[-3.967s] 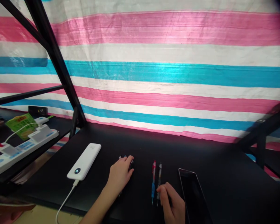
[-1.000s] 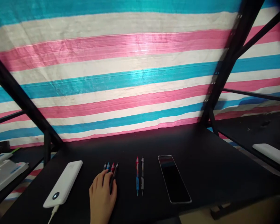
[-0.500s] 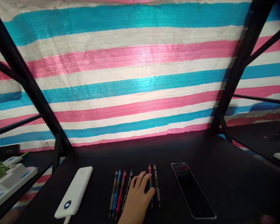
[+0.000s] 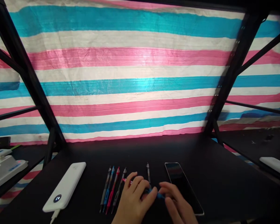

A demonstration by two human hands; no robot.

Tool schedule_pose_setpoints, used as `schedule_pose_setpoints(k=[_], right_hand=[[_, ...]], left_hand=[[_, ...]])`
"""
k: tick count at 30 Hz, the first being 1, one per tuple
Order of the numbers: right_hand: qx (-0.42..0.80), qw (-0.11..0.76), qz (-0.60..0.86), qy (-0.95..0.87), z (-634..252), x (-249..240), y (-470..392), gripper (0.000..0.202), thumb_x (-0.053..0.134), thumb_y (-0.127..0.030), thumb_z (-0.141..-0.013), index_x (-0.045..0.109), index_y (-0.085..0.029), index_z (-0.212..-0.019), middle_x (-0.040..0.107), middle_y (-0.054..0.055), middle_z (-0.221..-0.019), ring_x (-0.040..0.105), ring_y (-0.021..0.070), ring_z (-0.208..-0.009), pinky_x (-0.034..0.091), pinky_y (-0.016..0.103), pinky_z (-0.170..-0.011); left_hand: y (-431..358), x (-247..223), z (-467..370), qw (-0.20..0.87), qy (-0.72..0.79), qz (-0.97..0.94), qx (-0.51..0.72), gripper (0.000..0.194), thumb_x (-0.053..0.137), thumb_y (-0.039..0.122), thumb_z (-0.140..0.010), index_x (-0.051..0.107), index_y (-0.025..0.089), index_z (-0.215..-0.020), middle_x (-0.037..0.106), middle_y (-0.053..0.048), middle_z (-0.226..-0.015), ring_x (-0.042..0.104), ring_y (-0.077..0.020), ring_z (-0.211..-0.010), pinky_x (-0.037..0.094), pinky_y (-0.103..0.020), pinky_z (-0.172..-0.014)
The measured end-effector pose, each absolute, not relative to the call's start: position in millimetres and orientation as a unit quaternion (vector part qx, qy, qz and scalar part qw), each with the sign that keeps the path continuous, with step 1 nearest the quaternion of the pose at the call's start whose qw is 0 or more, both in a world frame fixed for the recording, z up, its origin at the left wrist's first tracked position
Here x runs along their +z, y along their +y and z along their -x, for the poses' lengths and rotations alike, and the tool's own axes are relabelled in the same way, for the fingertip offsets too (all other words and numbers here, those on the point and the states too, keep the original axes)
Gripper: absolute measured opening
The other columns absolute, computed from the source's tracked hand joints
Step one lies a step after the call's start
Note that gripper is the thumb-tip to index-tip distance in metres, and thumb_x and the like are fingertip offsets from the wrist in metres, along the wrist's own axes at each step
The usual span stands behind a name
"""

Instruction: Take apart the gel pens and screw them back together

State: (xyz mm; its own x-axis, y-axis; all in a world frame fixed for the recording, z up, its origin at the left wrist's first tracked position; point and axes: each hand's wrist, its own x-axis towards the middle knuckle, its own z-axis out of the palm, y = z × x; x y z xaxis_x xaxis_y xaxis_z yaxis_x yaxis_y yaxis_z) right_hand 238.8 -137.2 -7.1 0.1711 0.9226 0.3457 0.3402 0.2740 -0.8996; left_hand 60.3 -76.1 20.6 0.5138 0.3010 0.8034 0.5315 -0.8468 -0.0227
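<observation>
My left hand (image 4: 135, 197) is closed around a pen (image 4: 160, 195) with a red end and a blue grip, which lies slantwise across the fingers. Much of its barrel is hidden by them. From the right, my right hand (image 4: 178, 202) pinches the blue tip end between thumb and fingers. Just left of my left hand, several pens lie side by side: a grey one (image 4: 105, 189), a blue one (image 4: 109, 189), a red one (image 4: 113, 190) and another grey one (image 4: 119, 190). Behind my hands lies one more grey pen (image 4: 148, 172), partly covered.
A smartphone (image 4: 184, 186) lies beside and partly under my right hand. A white power bank (image 4: 66, 186) with a cable is at the left of the black table (image 4: 135, 149). Black frame posts (image 4: 34, 90) rise on both sides; a striped sheet (image 4: 130, 105) hangs behind.
My left hand has picked up the red-and-blue pen from beside the grey one. My right hand has come in from the lower right to its tip end. The view has shifted slightly.
</observation>
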Motion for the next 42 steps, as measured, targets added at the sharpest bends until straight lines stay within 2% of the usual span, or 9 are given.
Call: schedule_pose_setpoints(k=[3,6,12,16,22,27,32,39,42], right_hand=[[0.323,0.415,0.492,-0.694,-232.9,-3.9,-128.1,0.039,0.036,-0.047,-0.104,0.064,-0.022,-0.094,0.063,0.0,-0.065,0.061,0.0162,-0.059,0.046,0.024,-0.059],[0.308,0.351,0.484,-0.74,-233.8,-6.3,-125.4,0.035,0.035,-0.031,-0.104,0.059,-0.02,-0.081,0.06,0.0,-0.065,0.057,0.0146,-0.057,0.043,0.023,-0.057],[0.175,0.306,0.49,-0.798,-234.2,-23.5,-120.6,0.027,0.044,-0.002,-0.087,0.062,-0.022,-0.085,0.063,0.002,-0.073,0.061,0.0181,-0.065,0.045,0.024,-0.056],[0.077,0.334,0.463,-0.817,-229.1,-21.9,-112.8,0.038,0.039,0.006,-0.083,0.063,-0.022,-0.092,0.066,0.004,-0.079,0.062,0.0213,-0.074,0.049,0.027,-0.061],[0.184,0.399,0.496,-0.749,-234.8,-17.9,-103.0,0.021,0.048,-0.016,-0.097,0.067,-0.024,-0.095,0.068,0.003,-0.085,0.064,0.0211,-0.078,0.051,0.029,-0.069],[0.367,0.457,0.524,-0.618,-234.0,-26.0,-104.8,0.031,0.055,-0.048,-0.096,0.068,-0.021,-0.089,0.063,0.0,-0.07,0.059,0.0166,-0.06,0.044,0.023,-0.055],[0.389,0.497,0.531,-0.566,-227.2,-27.9,-109.1,0.046,0.053,-0.056,-0.095,0.064,-0.019,-0.07,0.05,-0.002,-0.059,0.048,0.0136,-0.053,0.036,0.022,-0.05],[0.382,0.535,0.536,-0.529,-221.2,-33.9,-111.1,0.029,0.068,-0.049,-0.088,0.07,-0.021,-0.081,0.064,0.001,-0.071,0.057,0.017,-0.059,0.046,0.024,-0.056],[0.385,0.567,0.518,-0.512,-219.4,-33.6,-110.8,0.031,0.072,-0.052,-0.083,0.07,-0.023,-0.093,0.069,0.004,-0.087,0.064,0.0211,-0.076,0.051,0.025,-0.067]], left_hand=[[-88.6,21.3,-58.3,0.143,-0.237,0.852,-0.444,0.032,0.038,0.009,-0.1,0.068,0.022,-0.102,0.072,-0.001,-0.08,0.063,-0.0157,-0.071,0.041,-0.036,-0.085],[-91.7,16.2,-47.7,0.152,-0.261,0.865,-0.4,0.022,0.044,0.019,-0.103,0.066,0.018,-0.1,0.071,-0.002,-0.078,0.063,-0.0175,-0.069,0.04,-0.037,-0.082],[-88.3,-2.7,-35.7,0.151,-0.322,0.89,-0.286,0.046,0.027,0.032,-0.107,0.052,0.02,-0.07,0.059,-0.001,-0.06,0.056,-0.0183,-0.048,0.029,-0.032,-0.05],[-86.3,-3.4,-35.6,0.073,-0.358,0.9,-0.237,0.036,0.035,0.027,-0.105,0.052,0.02,-0.074,0.062,-0.001,-0.058,0.056,-0.0178,-0.04,0.02,-0.031,-0.042],[-85.5,1.6,-24.8,-0.187,-0.445,0.807,-0.34,0.015,0.054,0.028,-0.095,0.062,0.022,-0.085,0.068,-0.002,-0.072,0.067,-0.0186,-0.061,0.043,-0.024,-0.053],[-96.5,-20.1,-30.9,-0.472,-0.472,0.521,-0.532,0.036,0.066,0.053,-0.086,0.069,0.018,-0.092,0.065,0.0,-0.067,0.062,-0.0148,-0.054,0.048,-0.022,-0.051],[-103.1,-25.8,-42.9,-0.486,-0.472,0.459,-0.575,0.036,0.078,0.051,-0.077,0.071,0.017,-0.085,0.066,0.0,-0.063,0.061,-0.0136,-0.054,0.048,-0.022,-0.053],[-100.6,-28.8,-39.3,-0.495,-0.48,0.449,-0.568,0.038,0.074,0.054,-0.08,0.071,0.017,-0.085,0.065,0.0,-0.059,0.053,-0.0091,-0.045,0.039,-0.018,-0.044],[-101.6,-27.3,-39.0,-0.496,-0.485,0.432,-0.576,0.038,0.074,0.054,-0.08,0.071,0.017,-0.085,0.066,-0.001,-0.059,0.056,-0.0095,-0.046,0.041,-0.017,-0.046]])
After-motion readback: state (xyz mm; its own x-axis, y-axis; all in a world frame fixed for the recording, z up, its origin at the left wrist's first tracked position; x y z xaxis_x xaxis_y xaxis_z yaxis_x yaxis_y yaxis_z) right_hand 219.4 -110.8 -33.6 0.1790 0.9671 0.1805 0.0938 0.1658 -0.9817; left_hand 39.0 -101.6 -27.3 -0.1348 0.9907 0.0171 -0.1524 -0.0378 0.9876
